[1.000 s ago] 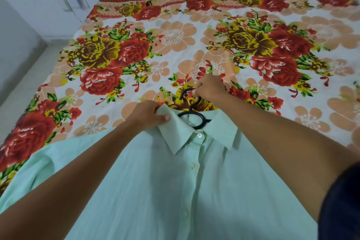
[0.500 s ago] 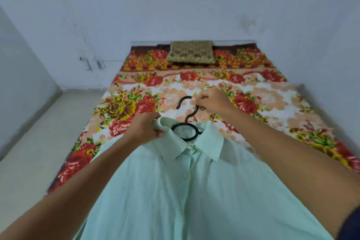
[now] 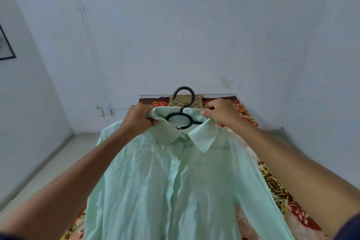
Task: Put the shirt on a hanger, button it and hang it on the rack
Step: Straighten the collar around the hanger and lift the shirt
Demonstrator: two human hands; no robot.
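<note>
A pale mint-green shirt [image 3: 175, 185] hangs in front of me, lifted off the bed, buttoned down its front. A black plastic hanger [image 3: 183, 111] sits inside its collar, with the hook standing up above the neckline. My left hand [image 3: 139, 119] grips the left side of the collar. My right hand [image 3: 220, 112] grips the right side of the collar, over the hanger's arm. The shirt's lower part runs out of the bottom of the view. No rack is in view.
The bed with a red and yellow floral sheet [image 3: 276, 187] lies below the shirt, along the right wall. A brown patterned pillow [image 3: 196, 100] rests at its far end. Bare floor [image 3: 58, 160] stretches on the left. White walls close in ahead and on both sides.
The shirt has been lifted off the bed and now hangs upright. My right hand moved from the hanger's hook to the right collar. My head tilted up towards the wall.
</note>
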